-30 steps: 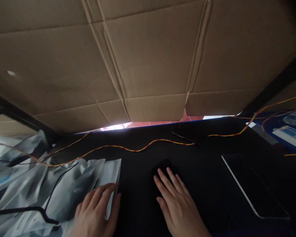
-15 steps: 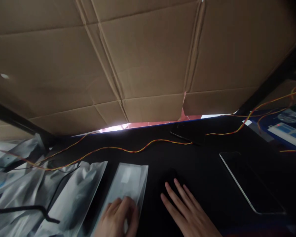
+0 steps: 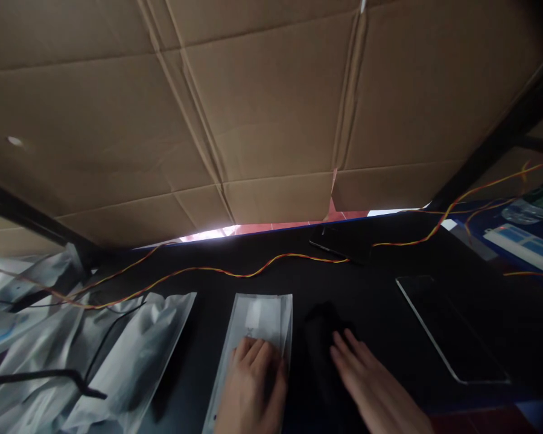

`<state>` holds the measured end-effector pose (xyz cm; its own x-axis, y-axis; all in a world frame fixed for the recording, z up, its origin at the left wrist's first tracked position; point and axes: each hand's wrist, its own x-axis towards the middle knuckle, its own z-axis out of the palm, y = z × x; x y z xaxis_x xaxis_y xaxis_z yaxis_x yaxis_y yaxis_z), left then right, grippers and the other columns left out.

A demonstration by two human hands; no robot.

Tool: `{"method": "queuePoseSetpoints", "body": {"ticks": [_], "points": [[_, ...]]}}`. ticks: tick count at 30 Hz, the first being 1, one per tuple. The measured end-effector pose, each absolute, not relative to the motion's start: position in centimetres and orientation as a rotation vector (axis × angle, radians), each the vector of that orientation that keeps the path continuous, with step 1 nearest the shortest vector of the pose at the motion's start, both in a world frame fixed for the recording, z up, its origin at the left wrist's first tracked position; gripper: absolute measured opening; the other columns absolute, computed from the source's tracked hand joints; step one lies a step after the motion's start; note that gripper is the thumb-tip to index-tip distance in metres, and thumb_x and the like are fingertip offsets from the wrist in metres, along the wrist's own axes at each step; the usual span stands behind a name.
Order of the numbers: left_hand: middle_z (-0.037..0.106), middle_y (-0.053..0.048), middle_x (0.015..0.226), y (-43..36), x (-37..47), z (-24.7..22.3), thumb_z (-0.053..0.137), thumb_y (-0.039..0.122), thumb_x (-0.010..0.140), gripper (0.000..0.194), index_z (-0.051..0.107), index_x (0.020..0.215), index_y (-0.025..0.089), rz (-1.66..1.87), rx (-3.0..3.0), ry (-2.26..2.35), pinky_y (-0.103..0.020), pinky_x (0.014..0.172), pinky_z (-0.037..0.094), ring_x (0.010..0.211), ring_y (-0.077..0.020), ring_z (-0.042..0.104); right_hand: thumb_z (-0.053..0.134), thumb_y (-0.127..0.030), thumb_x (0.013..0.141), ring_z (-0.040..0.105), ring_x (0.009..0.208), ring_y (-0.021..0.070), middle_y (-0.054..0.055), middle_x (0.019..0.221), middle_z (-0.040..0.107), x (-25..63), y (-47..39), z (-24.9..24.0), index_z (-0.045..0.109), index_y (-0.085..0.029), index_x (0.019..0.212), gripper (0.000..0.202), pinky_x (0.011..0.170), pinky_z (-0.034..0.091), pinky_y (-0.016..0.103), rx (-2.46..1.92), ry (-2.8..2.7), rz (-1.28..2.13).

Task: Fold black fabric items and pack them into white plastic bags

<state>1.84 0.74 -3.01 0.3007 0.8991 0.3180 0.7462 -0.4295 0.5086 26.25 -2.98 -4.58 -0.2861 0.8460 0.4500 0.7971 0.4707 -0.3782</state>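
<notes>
A flat, frosted plastic bag (image 3: 265,313) lies on the black table surface (image 3: 208,277). My left hand (image 3: 256,383) is on it with fingers curled, closed on the bag's lower part. To the right, my right hand (image 3: 373,383) has its fingers stretched out close together, touching the edge of a dark black item (image 3: 323,343), hard to make out against the table. Several filled, frosted bags (image 3: 131,361) lie at the left.
A smartphone-like slab (image 3: 447,328) lies at the right and a dark flat device (image 3: 339,241) near the back edge. Red-yellow twisted wires (image 3: 244,275) cross the table. Cardboard (image 3: 271,108) rises behind. A blue-white package (image 3: 525,244) and clear bottle (image 3: 534,202) are far right.
My left hand and the flat bag have moved right. My right hand has shifted right and its fingers have come closer together. The black item beside it now shows more.
</notes>
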Motion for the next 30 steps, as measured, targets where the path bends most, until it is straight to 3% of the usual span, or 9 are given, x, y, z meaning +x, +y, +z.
{"method": "queuePoseSetpoints", "body": {"ticks": [4,7,11,14,16,19,22,26,30], "points": [[0.067,-0.002,0.081,0.3,3.2,-3.0,0.050,0.014,0.104,0.021,0.054,0.088,0.027,0.937,2.240,1.483,-0.034,0.071,0.058,0.080,-0.0229,0.067,0.052,-0.027,0.105,0.070,0.138,0.0332,0.006,0.157,0.065,25.1,-1.2,-4.8,0.056,-0.020,0.163,0.058,0.101,0.069,0.043,-1.094,-2.343,-0.050],[0.067,-0.002,0.085,0.2,3.4,-2.5,0.048,0.017,0.108,0.021,0.055,0.091,0.027,1.009,2.186,1.497,-0.035,0.077,0.059,0.085,-0.0227,0.067,0.060,-0.023,0.098,0.072,0.135,0.0345,0.007,0.157,0.065,25.4,-0.5,-4.7,0.065,-0.015,0.153,0.055,0.095,0.070,0.044,-1.060,-2.449,-0.140],[0.067,-0.001,0.086,0.6,3.2,-1.9,0.048,0.018,0.109,0.020,0.055,0.093,0.027,1.083,2.165,1.488,-0.040,0.093,0.059,0.088,-0.0219,0.066,0.070,-0.026,0.093,0.070,0.138,0.0336,0.007,0.161,0.063,26.0,-0.6,-3.8,0.063,-0.019,0.156,0.063,0.099,0.068,0.044,-1.131,-2.479,0.011],[0.067,0.000,0.083,0.8,3.0,-2.1,0.049,0.018,0.108,0.021,0.055,0.091,0.027,1.101,2.179,1.490,-0.042,0.098,0.059,0.087,-0.0218,0.066,0.079,-0.049,0.095,0.065,0.144,0.0349,0.009,0.167,0.057,27.0,-0.7,-2.7,0.049,-0.026,0.168,0.082,0.105,0.065,0.047,-1.173,-2.392,0.247],[0.067,0.001,0.082,0.9,2.7,-2.4,0.051,0.017,0.108,0.021,0.055,0.089,0.027,1.100,2.195,1.499,-0.046,0.105,0.057,0.086,-0.0223,0.067,0.070,-0.063,0.101,0.062,0.146,0.0347,0.011,0.168,0.056,27.6,-0.5,-2.3,0.044,-0.031,0.170,0.080,0.106,0.064,0.049,-1.260,-2.234,0.341],[0.067,0.001,0.082,0.9,2.6,-2.8,0.053,0.017,0.106,0.020,0.057,0.089,0.028,1.100,2.215,1.518,-0.051,0.112,0.054,0.088,-0.0239,0.069,0.057,-0.069,0.107,0.073,0.126,0.0354,0.015,0.143,0.072,27.7,0.3,-3.0,0.059,-0.028,0.152,0.061,0.096,0.066,0.053,-1.582,-1.887,0.253],[0.067,0.000,0.081,0.9,2.6,-2.9,0.053,0.016,0.105,0.020,0.057,0.089,0.028,1.108,2.234,1.540,-0.052,0.112,0.055,0.087,-0.0249,0.069,0.062,-0.074,0.101,0.074,0.099,0.0385,0.015,0.110,0.075,26.5,1.2,-4.5,0.070,-0.022,0.124,0.057,0.083,0.063,0.057,-1.731,-1.780,0.185],[0.066,0.001,0.081,0.8,2.6,-3.2,0.052,0.014,0.104,0.021,0.056,0.089,0.028,1.099,2.284,1.558,-0.053,0.112,0.054,0.086,-0.0245,0.069,0.062,-0.057,0.105,0.071,0.091,0.0361,0.011,0.097,0.073,24.3,1.9,-4.8,0.068,-0.025,0.102,0.032,0.079,0.058,0.052,-1.660,-1.795,0.321],[0.068,0.001,0.085,0.7,2.5,-3.8,0.055,0.010,0.101,0.020,0.058,0.093,0.027,1.090,2.339,1.577,-0.061,0.122,0.044,0.090,-0.0256,0.070,0.064,-0.034,0.101,0.069,0.073,0.0232,0.000,0.082,0.068,23.6,2.4,-3.0,0.056,-0.028,0.089,0.016,0.069,0.056,0.036,-1.591,-1.758,0.510]]}}
